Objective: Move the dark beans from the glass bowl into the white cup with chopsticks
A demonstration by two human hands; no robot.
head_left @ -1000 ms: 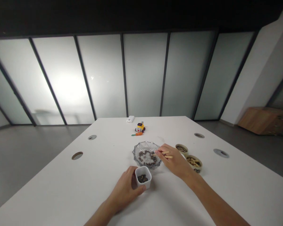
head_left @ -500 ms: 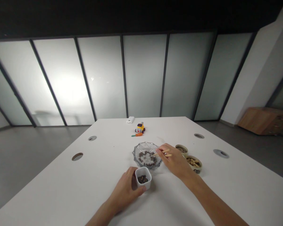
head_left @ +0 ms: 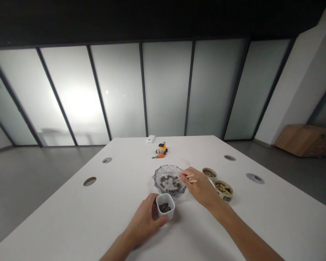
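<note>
Holding, head view: left hand [head_left: 144, 218], grip partly curled, thumb along the near side and fingers round the left and far sides of one white cup [head_left: 164, 199], square, rounded at the corners, open at the top; contents, a few dark beans [head_left: 165, 208] at the bottom. Right hand [head_left: 199, 186], grip closed on one pair of wooden chopsticks [head_left: 192, 181], tips slanting left over the bowl; whether they pinch a bean, too small to tell. One glass bowl [head_left: 157, 179], clear, scalloped rim, just beyond the cup, with more dark beans spread in a loose ring inside. Two round pots right of the right hand, near each other: the nearer pot [head_left: 227, 198], dark print on the wall, filled with peanuts [head_left: 223, 187]; the farther pot [head_left: 212, 178], brownish contents not clear. Beyond the bowl, one orange toy carrot [head_left: 160, 156] with green end, just before one yellow and grey toy car [head_left: 162, 148]; near the far edge, one white box [head_left: 150, 139]. All on one white worktop [head_left: 78, 221]. Behind, frosted glass panels [head_left: 165, 90]; far right, one wooden cabinet [head_left: 301, 139].
</note>
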